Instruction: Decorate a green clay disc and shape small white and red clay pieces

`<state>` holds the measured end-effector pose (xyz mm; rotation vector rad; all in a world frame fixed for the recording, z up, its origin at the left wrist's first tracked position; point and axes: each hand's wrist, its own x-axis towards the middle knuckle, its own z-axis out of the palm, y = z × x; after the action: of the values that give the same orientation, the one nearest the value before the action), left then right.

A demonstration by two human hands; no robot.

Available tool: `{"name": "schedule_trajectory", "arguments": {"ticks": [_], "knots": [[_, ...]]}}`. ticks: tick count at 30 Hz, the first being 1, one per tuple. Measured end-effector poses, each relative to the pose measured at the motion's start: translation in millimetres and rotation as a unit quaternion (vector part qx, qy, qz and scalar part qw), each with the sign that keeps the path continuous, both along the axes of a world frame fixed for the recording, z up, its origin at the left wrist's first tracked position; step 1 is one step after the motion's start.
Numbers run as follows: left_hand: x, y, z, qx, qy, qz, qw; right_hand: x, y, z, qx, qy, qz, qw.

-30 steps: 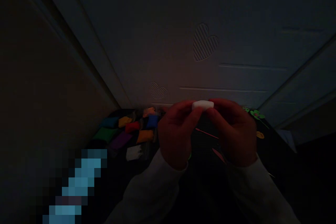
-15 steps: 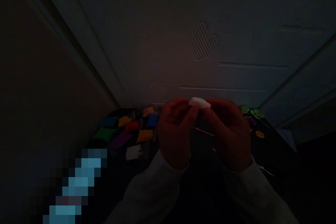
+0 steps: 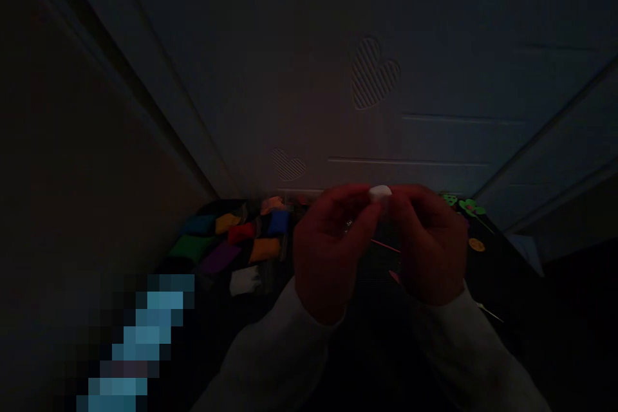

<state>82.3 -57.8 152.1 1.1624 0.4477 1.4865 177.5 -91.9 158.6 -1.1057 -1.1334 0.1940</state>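
Note:
The scene is very dark. My left hand (image 3: 328, 248) and my right hand (image 3: 427, 244) are raised together above a dark surface, fingertips meeting. Both pinch a small white lump of clay (image 3: 380, 192) between thumbs and fingers. Only a small rounded part of the lump shows above the fingers. Both arms wear light sleeves.
Several coloured clay packets (image 3: 232, 238) lie at the left, with a white packet (image 3: 245, 280) nearest me. Thin pink tools (image 3: 386, 246) lie under my hands. Small green shapes (image 3: 466, 206) and a yellow piece (image 3: 476, 244) sit at the right. A panel with heart cut-outs (image 3: 374, 74) stands behind.
The white lump showed as a wider bar between my hands a second ago; now only a small round bit shows. My fingers have closed in on it.

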Motion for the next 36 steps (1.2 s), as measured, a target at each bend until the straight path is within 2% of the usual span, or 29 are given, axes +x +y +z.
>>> {"name": "schedule_trajectory", "arguments": {"ticks": [5,9,12,17,22,27,29,32,36], "knots": [[0.8,-2.3,-1.0,-0.014,-0.002,0.005,1.0,-1.8,-2.3,1.1,-0.007,-0.023,-0.04,0.999],[-0.5,-0.9,1.1,-0.02,0.023,-0.024,0.999,-2.1,-2.0,-0.4,-0.004,-0.019,-0.046,0.999],[-2.3,0.0,3.7,-0.028,0.062,-0.031,0.997,-2.9,-0.7,-2.5,-0.002,-0.009,-0.031,0.999],[-7.8,3.8,8.6,-0.033,0.076,-0.009,0.997,-1.6,0.2,-2.6,-0.002,0.025,0.003,1.0],[-13.2,13.0,12.7,-0.03,0.095,-0.006,0.995,5.4,1.4,2.2,-0.058,-0.019,0.058,0.996],[-20.3,28.1,8.0,-0.018,0.108,-0.052,0.993,9.2,5.9,4.2,-0.091,0.027,0.088,0.992],[-26.3,36.2,6.9,-0.026,0.103,-0.021,0.994,10.7,8.4,2.3,-0.111,0.039,0.088,0.989],[-39.4,48.3,10.6,-0.03,0.091,0.064,0.993,13.3,12.0,-10.9,-0.161,0.046,0.114,0.979],[-58.2,58.0,19.6,-0.028,0.091,0.101,0.99,14.0,12.3,-55.3,-0.242,0.022,0.151,0.958]]}}
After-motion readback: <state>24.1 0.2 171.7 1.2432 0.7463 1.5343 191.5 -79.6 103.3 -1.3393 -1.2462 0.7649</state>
